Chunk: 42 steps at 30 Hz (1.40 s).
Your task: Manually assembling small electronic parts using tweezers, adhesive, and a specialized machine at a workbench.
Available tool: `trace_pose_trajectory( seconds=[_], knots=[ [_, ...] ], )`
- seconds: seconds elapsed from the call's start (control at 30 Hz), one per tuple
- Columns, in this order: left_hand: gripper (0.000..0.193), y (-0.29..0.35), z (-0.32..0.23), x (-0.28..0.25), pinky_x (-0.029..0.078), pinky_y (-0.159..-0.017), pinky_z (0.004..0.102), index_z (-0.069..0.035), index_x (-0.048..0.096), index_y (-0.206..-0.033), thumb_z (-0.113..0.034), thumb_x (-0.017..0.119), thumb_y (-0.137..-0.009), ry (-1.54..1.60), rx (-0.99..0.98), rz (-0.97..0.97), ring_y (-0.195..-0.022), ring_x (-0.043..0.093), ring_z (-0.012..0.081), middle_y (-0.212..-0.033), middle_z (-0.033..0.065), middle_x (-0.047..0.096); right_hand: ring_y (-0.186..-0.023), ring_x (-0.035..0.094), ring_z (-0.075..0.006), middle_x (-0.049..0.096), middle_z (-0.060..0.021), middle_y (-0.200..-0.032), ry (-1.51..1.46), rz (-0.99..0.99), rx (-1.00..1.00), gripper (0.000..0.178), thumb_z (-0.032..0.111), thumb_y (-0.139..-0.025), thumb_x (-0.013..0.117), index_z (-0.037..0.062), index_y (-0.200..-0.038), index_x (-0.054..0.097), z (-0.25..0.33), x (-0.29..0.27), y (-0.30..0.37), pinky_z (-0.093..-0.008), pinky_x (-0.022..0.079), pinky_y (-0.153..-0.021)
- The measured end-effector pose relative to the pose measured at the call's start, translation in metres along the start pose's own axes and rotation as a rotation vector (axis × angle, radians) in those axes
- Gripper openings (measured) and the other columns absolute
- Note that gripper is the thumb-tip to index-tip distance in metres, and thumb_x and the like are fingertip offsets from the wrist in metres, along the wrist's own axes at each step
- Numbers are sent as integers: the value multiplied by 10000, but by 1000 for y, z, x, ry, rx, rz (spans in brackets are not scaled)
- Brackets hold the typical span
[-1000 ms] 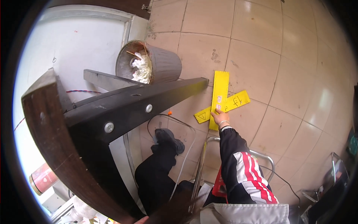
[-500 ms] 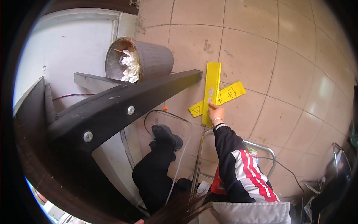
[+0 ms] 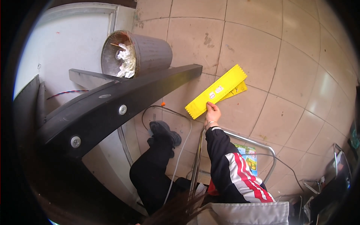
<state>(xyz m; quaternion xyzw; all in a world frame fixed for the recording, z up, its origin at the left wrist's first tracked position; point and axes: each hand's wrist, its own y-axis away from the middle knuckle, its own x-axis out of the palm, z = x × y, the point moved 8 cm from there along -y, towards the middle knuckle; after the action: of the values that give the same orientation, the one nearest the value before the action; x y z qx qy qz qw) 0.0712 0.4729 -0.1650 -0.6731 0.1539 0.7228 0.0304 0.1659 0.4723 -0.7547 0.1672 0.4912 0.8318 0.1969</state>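
My right hand (image 3: 212,113) reaches down from the black sleeve with its fingers pinched at the edge of a flat yellow strip (image 3: 225,83). The strip has zigzag-cut ends and small white labels on its face. It slants up to the right and covers most of a second yellow strip (image 3: 237,90), which has dark handwriting and lies on the tiled floor. Whether the upper strip rests on the lower one or is held just above it, I cannot tell. My left hand does not show.
A black curved beam with screws (image 3: 123,101) crosses the left side. Behind it a grey bin (image 3: 153,55) lies on its side with crumpled white paper inside. A metal tube frame (image 3: 258,141) stands by my right arm. A cable (image 3: 186,137) loops near a black shoe (image 3: 164,133).
My right hand has turned the upper yellow strip clockwise from nearly upright to a slant, so it now hides more of the lower strip. The view has shifted slightly.
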Motion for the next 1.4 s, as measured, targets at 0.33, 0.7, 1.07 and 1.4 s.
trace_pose_trajectory(
  seconds=[0.33,0.7,1.07,1.4],
  knots=[
    [229,11,5,19,326,-1108,644,-170,774,-873,-220,831,-656,53,-84,-27,-1332,389,450,-1142,88,653,-1005,612,-371,635,-215,-1091,711,-401,-261,551,321,-731,841,-17,-1109,626,74,-36,-21,-435,475,-902],
    [241,18,0,17,335,-1108,633,-161,774,-877,-224,835,-653,16,-189,-62,-1318,407,457,-1133,109,654,-1112,608,-378,562,-262,-1221,671,-517,122,928,255,-580,954,-8,-1259,378,125,-18,-65,-435,501,-951],
    [253,61,29,-15,343,-1108,623,-151,774,-881,-227,839,-649,-22,-396,-230,-1304,426,463,-1123,130,655,-938,691,-258,724,-134,-1039,515,-255,-204,379,190,-801,768,-37,-1088,670,131,3,-31,-355,512,-854],
    [115,-16,140,47,293,-1086,677,-176,731,-812,-178,719,-698,364,-318,34,-1289,405,297,-1149,-64,630,-1056,644,-243,636,-97,-1199,223,-306,-464,385,145,-894,609,-44,-1225,559,190,-16,10,-377,509,-853]
  ],
)
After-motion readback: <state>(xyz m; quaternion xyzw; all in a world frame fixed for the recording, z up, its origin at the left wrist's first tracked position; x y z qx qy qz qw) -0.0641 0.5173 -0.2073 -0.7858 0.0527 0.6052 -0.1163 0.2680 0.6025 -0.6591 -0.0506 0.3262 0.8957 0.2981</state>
